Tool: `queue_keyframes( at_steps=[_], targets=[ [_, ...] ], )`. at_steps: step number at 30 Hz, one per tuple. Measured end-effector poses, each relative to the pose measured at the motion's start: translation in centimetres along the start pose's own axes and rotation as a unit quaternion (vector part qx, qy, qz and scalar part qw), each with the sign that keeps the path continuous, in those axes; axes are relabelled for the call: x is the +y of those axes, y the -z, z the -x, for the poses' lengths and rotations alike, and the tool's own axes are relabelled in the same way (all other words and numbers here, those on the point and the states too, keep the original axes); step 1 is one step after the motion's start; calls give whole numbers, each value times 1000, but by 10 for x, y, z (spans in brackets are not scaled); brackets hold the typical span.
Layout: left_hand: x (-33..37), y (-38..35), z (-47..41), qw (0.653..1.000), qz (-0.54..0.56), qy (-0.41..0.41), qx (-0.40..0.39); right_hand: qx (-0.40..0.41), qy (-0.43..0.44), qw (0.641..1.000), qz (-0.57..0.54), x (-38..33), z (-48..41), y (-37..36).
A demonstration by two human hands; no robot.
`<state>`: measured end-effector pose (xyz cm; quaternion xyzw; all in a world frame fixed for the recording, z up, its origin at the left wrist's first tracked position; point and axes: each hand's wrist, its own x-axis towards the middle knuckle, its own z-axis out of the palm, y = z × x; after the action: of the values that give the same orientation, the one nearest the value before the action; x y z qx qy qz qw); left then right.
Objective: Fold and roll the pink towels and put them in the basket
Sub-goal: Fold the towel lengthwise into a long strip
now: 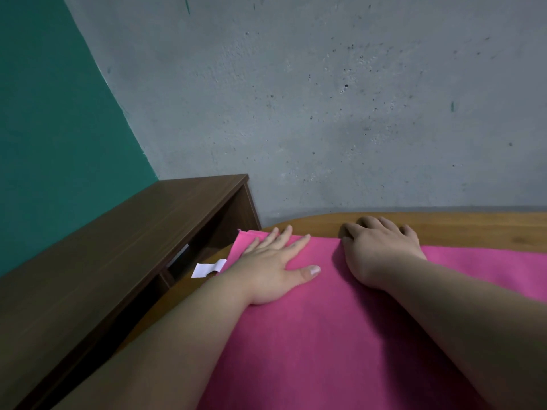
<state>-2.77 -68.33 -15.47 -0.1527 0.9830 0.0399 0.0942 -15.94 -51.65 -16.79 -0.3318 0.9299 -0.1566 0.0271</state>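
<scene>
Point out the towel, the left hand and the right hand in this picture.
towel (325, 335): head view, bare pink cloth between the forearms.
left hand (272, 264): head view, back of the hand, lying flat on the towel.
right hand (381, 253): head view, back of the hand, fingers curled at the towel's far edge.

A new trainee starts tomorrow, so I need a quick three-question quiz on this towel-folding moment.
1. True or false: the left hand lies flat on the pink towel.
2. The pink towel is: A) rolled up; B) spread flat on the wooden table; C) bunched in a heap.
3. Which hand has curled fingers at the towel's far edge?
Key: 1 true; 2 B; 3 the right hand.
</scene>
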Motion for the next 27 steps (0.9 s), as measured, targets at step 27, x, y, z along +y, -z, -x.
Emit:
queue_keyframes(
  at_steps=[27],
  targets=[
    [181,-4,23,998,-45,-35,21,-65,-109,985,113,170,152,72]
  ],
)
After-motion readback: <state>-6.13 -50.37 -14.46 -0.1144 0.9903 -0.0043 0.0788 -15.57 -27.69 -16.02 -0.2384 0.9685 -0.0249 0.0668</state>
